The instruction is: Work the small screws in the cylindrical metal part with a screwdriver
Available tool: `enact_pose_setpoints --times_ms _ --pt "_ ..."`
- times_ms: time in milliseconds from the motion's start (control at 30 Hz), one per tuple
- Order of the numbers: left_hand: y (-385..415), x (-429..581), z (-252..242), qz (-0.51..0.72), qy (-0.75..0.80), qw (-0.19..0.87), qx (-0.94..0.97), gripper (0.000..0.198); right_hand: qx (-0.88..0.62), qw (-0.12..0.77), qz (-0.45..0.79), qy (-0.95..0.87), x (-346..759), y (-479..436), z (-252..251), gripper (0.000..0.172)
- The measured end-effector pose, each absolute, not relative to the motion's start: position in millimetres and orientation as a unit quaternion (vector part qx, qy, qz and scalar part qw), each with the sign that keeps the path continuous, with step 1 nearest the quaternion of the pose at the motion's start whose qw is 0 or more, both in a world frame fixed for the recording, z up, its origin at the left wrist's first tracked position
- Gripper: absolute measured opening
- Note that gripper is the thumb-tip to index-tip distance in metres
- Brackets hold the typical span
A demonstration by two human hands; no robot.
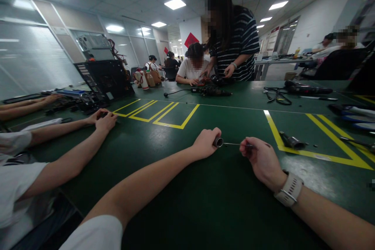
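Note:
My left hand [206, 144] is closed around a small hollow metal cylinder [218, 142], its round open end turned to the right. Between the fingers of my right hand [262, 158], which has a watch on the wrist, is a slim screwdriver [233, 144]. Its thin shaft points left, and the tip is at or very near the cylinder's mouth; whether it touches I cannot tell. To the right, a metal housing [294, 143] lies on its side inside yellow tape, with a small loose piece [315, 146] beside it.
The green table [175, 203] carries yellow tape outlines [168, 125]. Across it lies a dark power tool with a cord [211, 90], and another dark tool [307, 88] is at the far right. A co-worker's hands [105, 120] are at the left, near an open computer case [102, 78].

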State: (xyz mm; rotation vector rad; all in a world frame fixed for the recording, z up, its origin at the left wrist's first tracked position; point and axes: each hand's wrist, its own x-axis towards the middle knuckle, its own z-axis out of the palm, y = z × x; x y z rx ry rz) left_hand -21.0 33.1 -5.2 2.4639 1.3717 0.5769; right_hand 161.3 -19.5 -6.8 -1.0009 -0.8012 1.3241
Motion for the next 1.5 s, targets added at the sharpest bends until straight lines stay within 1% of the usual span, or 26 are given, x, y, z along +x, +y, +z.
enact_pose_setpoints --times_ms 133,233,467,567,700,800,900,967,1033,1133,1267,1400,1500 --pt "26.4 -17.5 -0.1 0.163 0.441 0.064 0.88 0.017 -0.456 0.614 0.54 -0.35 162.4 -18.0 -9.3 0.017" --pt "23.9 -16.2 1.9 0.159 0.444 0.055 0.88 0.019 -0.467 0.618 0.524 -0.354 164.7 -15.9 -12.9 0.017" --pt "26.5 -17.1 -1.9 0.18 0.492 0.104 0.845 0.025 -0.479 0.624 0.506 -0.354 168.6 -13.0 -17.5 0.019" --pt "29.7 -20.5 -4.4 0.215 0.507 0.158 0.82 0.026 -0.477 0.624 0.503 -0.361 166.8 -14.6 -14.6 0.02" --pt "36.6 -26.4 -7.3 0.294 0.453 0.211 0.815 0.02 -0.461 0.632 0.509 -0.36 163.7 -16.2 -10.6 0.025" --pt "41.1 -27.9 -8.9 0.326 0.408 0.235 0.82 0.017 -0.429 0.63 0.532 -0.369 162.0 -17.0 -8.6 0.028" --pt "42.1 -26.8 -8.9 0.321 0.406 0.244 0.82 0.018 -0.396 0.62 0.556 -0.387 160.6 -19.3 -5.9 0.023" --pt "40.8 -25.6 -7.9 0.307 0.412 0.244 0.822 0.022 -0.38 0.616 0.564 -0.398 159.3 -22.0 -4.0 0.017" --pt "38.7 -24.4 -6.6 0.295 0.415 0.248 0.824 0.026 -0.374 0.604 0.561 -0.425 158.0 -25.0 -2.9 0.015" --pt "36.3 -23.0 -5.5 0.274 0.405 0.253 0.835 0.022 -0.373 0.563 0.544 -0.497 156.6 -29.3 -3.3 0.017" --pt "36.4 -21.8 -6.3 0.26 0.39 0.221 0.855 0.015 -0.385 0.511 0.492 -0.591 155.6 -35.2 -3.6 0.024" --pt "37.7 -22.4 -7.7 0.269 0.375 0.196 0.865 0.012 -0.415 0.499 0.435 -0.625 155.0 -38.9 -1.9 0.023" --pt "38.0 -23.7 -8.3 0.276 0.366 0.188 0.869 0.012 -0.421 0.497 0.449 -0.611 154.8 -37.6 -3.4 0.023"
